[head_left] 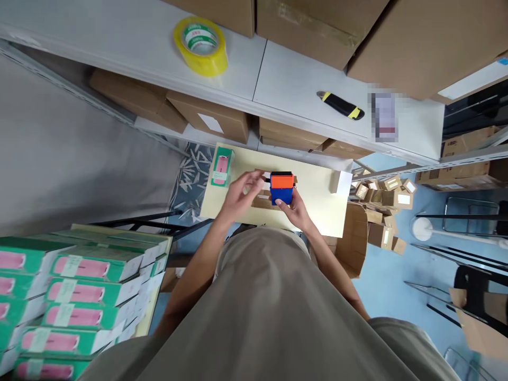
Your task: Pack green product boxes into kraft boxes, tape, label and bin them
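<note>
My right hand grips a blue-and-orange block-shaped tool with a black ridged upper edge; its exact kind I cannot make out. The thumb lies on the tool's lower blue part. To its left, my left hand has bent fingers held apart, their tips by the tool's side near a small dark piece. Whether those fingertips touch it I cannot tell. Beneath both hands a brown carton lies on the pale yellow table, mostly covered by them. A green box with a pink picture stands at the table's left.
A shelf above holds yellow tape, a utility knife and large cartons. Stacked green boxes fill the lower left. A small white box stands at the table's right. Small cartons lie beyond.
</note>
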Demonstrator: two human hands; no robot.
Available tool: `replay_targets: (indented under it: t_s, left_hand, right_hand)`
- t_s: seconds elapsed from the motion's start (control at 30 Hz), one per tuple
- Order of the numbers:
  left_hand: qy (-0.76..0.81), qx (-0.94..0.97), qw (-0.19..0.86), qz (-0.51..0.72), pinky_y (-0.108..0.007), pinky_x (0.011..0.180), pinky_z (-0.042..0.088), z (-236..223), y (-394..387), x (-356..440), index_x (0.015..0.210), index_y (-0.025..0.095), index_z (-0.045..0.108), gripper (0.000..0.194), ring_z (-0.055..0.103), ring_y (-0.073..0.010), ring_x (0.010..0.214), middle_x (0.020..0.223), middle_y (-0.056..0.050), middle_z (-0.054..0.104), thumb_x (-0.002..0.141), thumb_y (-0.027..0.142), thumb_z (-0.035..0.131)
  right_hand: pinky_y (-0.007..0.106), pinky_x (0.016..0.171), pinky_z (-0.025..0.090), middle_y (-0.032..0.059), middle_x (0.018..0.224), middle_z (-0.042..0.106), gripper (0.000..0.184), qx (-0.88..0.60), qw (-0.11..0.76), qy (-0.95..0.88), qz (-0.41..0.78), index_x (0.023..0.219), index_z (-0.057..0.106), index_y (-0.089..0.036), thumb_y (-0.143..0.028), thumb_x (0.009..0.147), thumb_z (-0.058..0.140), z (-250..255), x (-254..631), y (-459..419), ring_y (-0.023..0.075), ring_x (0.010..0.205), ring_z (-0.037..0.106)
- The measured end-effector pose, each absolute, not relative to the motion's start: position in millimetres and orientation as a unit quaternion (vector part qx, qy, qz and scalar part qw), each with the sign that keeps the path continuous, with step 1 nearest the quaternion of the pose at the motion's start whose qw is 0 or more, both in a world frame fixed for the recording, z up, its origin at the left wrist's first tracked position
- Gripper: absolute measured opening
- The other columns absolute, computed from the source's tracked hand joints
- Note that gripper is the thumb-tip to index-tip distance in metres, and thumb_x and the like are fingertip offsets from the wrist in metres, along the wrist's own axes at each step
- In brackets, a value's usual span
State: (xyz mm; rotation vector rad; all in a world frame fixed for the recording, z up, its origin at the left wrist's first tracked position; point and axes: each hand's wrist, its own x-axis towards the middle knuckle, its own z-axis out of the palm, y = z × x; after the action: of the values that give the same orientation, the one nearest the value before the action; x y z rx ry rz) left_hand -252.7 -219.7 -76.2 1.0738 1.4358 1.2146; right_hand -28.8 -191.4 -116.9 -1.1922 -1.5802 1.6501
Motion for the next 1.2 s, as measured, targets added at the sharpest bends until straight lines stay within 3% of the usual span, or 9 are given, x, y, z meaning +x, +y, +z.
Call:
replay_targets:
  t_s: [0.07,0.2,0.37,0.5,0.8,0.97,1.2]
  left_hand:
    - [0.569,0.436,0.504,0.482,-0.043,0.109,0.062,-67.2,-209.2,-262.9,0.121,0.021,0.085,0.067,0.078,-0.0325,0.125,0.129,-0.014,0.084,0.098,0.082,0.07]
    - [0.548,0.448,0.556,0.436,-0.041,0.102,0.063,-57.8,-195.5,-273.0,0.102,0.02,0.086,0.057,0.079,-0.0317,0.115,0.113,-0.011,0.086,0.088,0.075,0.086]
    - [0.556,0.446,0.561,0.422,-0.039,0.089,0.066,-67.7,-195.8,-273.1,0.096,0.019,0.084,0.05,0.079,-0.0286,0.098,0.098,-0.009,0.083,0.086,0.067,0.091]
    - [0.559,0.423,0.568,0.432,-0.04,0.088,0.067,-83.4,-203.2,-275.1,0.098,0.019,0.085,0.048,0.079,-0.0295,0.098,0.1,-0.011,0.083,0.085,0.064,0.093]
    - [0.566,0.385,0.572,0.451,-0.039,0.086,0.066,-136.0,-223.4,-276.0,0.101,0.021,0.085,0.058,0.078,-0.0272,0.094,0.102,-0.011,0.085,0.084,0.076,0.089]
    - [0.582,0.363,0.574,0.447,-0.038,0.081,0.064,-160.9,-231.7,-278.7,0.098,0.019,0.084,0.061,0.075,-0.0256,0.088,0.096,-0.011,0.083,0.079,0.077,0.09]
    - [0.601,0.295,0.558,0.49,-0.033,0.071,0.058,-171.0,-223.3,-281.5,0.093,0.018,0.083,0.06,0.068,-0.021,0.077,0.085,-0.007,0.079,0.076,0.074,0.092]
  right_hand:
    - [0.047,0.097,0.064,0.0074,0.112,0.073,0.068,-0.441,0.244,-0.615,0.607,0.125,0.06,-0.028,-0.086,0.095,0.074,-117.5,-21.1,-194.8,0.0272,0.1,0.07]
    - [0.045,0.092,0.062,0.0068,0.107,0.073,0.065,-0.426,0.189,-0.662,0.586,0.122,0.061,-0.025,-0.083,0.096,0.073,-111.8,-11.0,-196.1,0.0258,0.095,0.068]
    - [0.045,0.09,0.059,0.0089,0.111,0.077,0.053,-0.427,0.136,-0.693,0.565,0.124,0.062,-0.024,-0.067,0.095,0.077,-98.4,-6.4,-189.9,0.0281,0.096,0.07]
    - [0.044,0.088,0.058,0.0087,0.111,0.077,0.051,-0.44,0.093,-0.704,0.549,0.125,0.063,-0.024,-0.06,0.091,0.076,-92.9,-5.1,-183.9,0.0283,0.094,0.07]
    - [0.04,0.082,0.058,0.0093,0.111,0.08,0.064,-0.427,0.039,-0.72,0.546,0.129,0.07,-0.021,-0.078,0.099,0.068,-94.5,-10.8,-175.4,0.027,0.09,0.072]
    - [0.037,0.074,0.057,0.0058,0.094,0.079,0.062,-0.401,-0.058,-0.732,0.548,0.109,0.073,-0.022,-0.083,0.097,0.07,-86.6,-4.6,-160.4,0.0244,0.08,0.072]
    - [0.034,0.065,0.062,0.0083,0.098,0.084,0.063,-0.411,-0.169,-0.667,0.598,0.11,0.072,-0.022,-0.083,0.093,0.077,-50.5,4.0,-112.5,0.0251,0.078,0.082]
